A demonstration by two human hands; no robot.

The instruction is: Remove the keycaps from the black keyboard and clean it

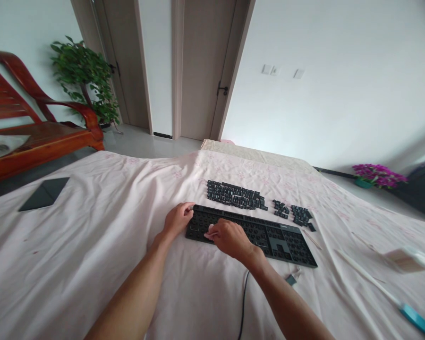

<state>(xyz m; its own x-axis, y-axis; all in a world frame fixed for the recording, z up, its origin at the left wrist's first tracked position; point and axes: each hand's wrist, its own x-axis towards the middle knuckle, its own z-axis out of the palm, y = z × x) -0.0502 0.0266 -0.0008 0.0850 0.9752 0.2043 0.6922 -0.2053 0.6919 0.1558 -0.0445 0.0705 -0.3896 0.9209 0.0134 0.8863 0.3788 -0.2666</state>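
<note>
A black keyboard (278, 246) without its keycaps lies on the pinkish bed sheet. My left hand (179, 218) grips its far left corner, thumb and fingers closed there. Over the left half of the keyboard, my right hand (230, 238) pinches a small pink cloth (210, 233) against the bare key wells. Part of the keyboard is hidden beneath that hand. Just beyond it, loose black keycaps (233, 194) are laid out in groups, with smaller clusters (280, 208) to the right.
A dark cable (244, 304) runs toward me from the keyboard. To the right lie a small grey piece (292, 278), a long white stick with a blue handle (418, 321), and a blurred pale packet (409, 259). A dark tablet (45, 193) rests at left, near a wooden bench (38, 141).
</note>
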